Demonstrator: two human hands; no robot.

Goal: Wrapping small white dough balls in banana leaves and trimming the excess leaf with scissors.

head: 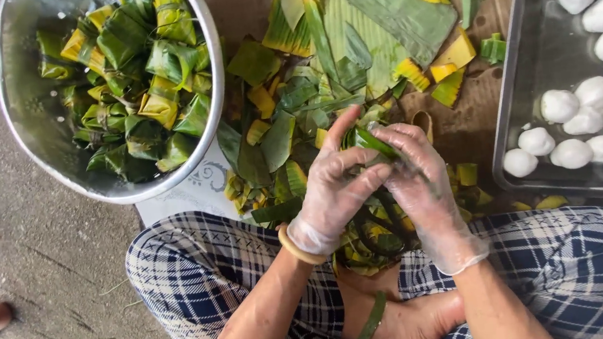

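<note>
Floor: grey concrete; person sits on it cross-legged, checked trousers.
Metal bowl: top left, big colander type, filled w/ folded leaf parcels, green-yellow.
Metal tray: right edge, holds white dough balls in two clusters.
Banana leaf pile: centre, btwn bowl & tray; broad sheets at top, torn scraps below, reaching the lap.
Left hand: clear glove, wooden bangle at wrist; grip clenched on leaf parcel, fingers over its left side.
Right hand: gloved too; fingers pinch parcel's right side.
Leaf parcel: small, green, held btwn both hands above lap, over scraps.
</note>
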